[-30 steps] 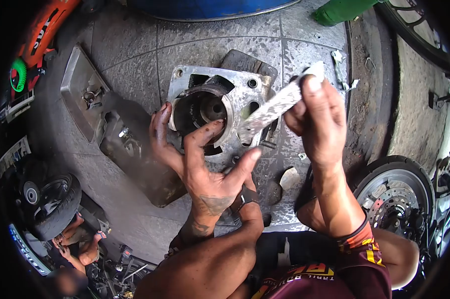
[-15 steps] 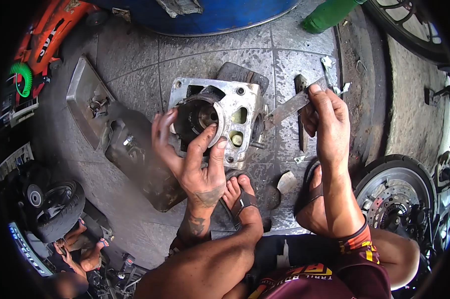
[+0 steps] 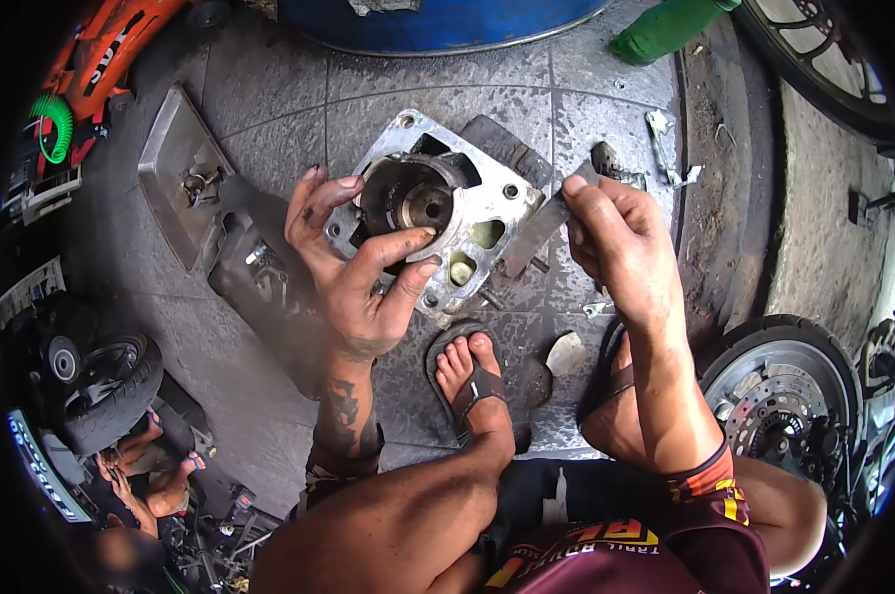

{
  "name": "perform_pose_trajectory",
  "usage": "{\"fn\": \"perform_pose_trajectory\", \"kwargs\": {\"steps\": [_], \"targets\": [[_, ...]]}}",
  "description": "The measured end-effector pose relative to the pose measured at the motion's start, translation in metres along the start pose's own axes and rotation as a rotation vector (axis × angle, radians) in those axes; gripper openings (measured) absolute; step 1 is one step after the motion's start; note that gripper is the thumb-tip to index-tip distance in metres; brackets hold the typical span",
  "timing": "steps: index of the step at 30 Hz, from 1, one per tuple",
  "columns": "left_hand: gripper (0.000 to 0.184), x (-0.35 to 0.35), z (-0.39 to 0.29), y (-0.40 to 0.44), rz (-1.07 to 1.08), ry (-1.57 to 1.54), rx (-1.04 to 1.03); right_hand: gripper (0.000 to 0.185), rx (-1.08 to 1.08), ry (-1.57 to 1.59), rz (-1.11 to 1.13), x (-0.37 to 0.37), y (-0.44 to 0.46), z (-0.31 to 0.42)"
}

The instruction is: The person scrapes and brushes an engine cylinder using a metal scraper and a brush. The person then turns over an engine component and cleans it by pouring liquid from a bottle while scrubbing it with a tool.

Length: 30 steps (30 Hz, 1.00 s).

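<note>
A grey metal engine cylinder block [image 3: 482, 203], with a wide dark round bore facing up, stands tilted over the floor in front of my feet. My left hand [image 3: 358, 287] grips its near left side, thumb and index finger at the bore's rim and the other fingers at the outer left edge. In my right hand [image 3: 621, 238], a flat metal scraper blade [image 3: 542, 233] is pinched between thumb and fingers. The blade's far end lies against the block's right side, near two protruding studs; the exact contact is hard to see. Behind the block is a dark flat piece [image 3: 502, 144].
A metal tray [image 3: 175, 148] and a dark grimy container [image 3: 279, 297] lie at left. A blue drum [image 3: 447, 30] and a green bottle [image 3: 665, 30] are at the back. Motorcycle wheels [image 3: 784, 396] stand at right. Another person [image 3: 155, 485] sits at lower left.
The block has turned clockwise and tilted, its far left corner rising. My left hand has shifted slightly left. My right hand and blade have moved left and down, closer to the block's side.
</note>
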State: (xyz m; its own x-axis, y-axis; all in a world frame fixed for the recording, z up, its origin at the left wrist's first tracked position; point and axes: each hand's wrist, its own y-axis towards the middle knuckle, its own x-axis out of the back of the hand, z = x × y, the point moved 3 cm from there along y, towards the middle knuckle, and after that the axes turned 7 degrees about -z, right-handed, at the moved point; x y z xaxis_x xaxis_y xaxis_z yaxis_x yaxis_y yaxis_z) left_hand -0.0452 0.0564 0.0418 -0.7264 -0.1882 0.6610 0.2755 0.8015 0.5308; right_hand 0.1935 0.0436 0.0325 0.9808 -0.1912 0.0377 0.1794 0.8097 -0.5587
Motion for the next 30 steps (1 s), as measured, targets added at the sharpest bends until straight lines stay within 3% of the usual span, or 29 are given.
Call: {"fn": "perform_pose_trajectory", "kwargs": {"steps": [5,7,9,13,21,25,30], "targets": [[0.034,-0.003,-0.006,-0.004,0.019,-0.028,0.06,0.045,-0.006,-0.064,-0.032,-0.01,0.011,0.002],[0.043,-0.006,-0.017,-0.003,0.024,-0.069,0.12,0.045,0.092,-0.264,-0.072,-0.01,0.017,-0.005],[0.067,-0.008,-0.034,0.0,0.099,0.091,0.151,0.045,0.083,-0.288,-0.077,-0.011,0.017,-0.005],[0.064,-0.017,-0.045,-0.001,0.072,0.215,0.247,0.045,0.094,-0.255,-0.09,-0.014,0.014,0.0],[0.048,-0.02,-0.037,-0.005,0.048,0.101,0.282,0.043,0.105,-0.255,-0.236,-0.023,0.0,-0.007],[0.051,-0.018,-0.038,-0.002,0.051,0.081,0.278,0.04,0.163,-0.18,-0.177,-0.025,-0.007,0.011],[0.056,-0.022,-0.034,-0.005,0.001,0.048,0.296,0.043,0.239,-0.396,-0.035,-0.019,0.014,0.028]]}}
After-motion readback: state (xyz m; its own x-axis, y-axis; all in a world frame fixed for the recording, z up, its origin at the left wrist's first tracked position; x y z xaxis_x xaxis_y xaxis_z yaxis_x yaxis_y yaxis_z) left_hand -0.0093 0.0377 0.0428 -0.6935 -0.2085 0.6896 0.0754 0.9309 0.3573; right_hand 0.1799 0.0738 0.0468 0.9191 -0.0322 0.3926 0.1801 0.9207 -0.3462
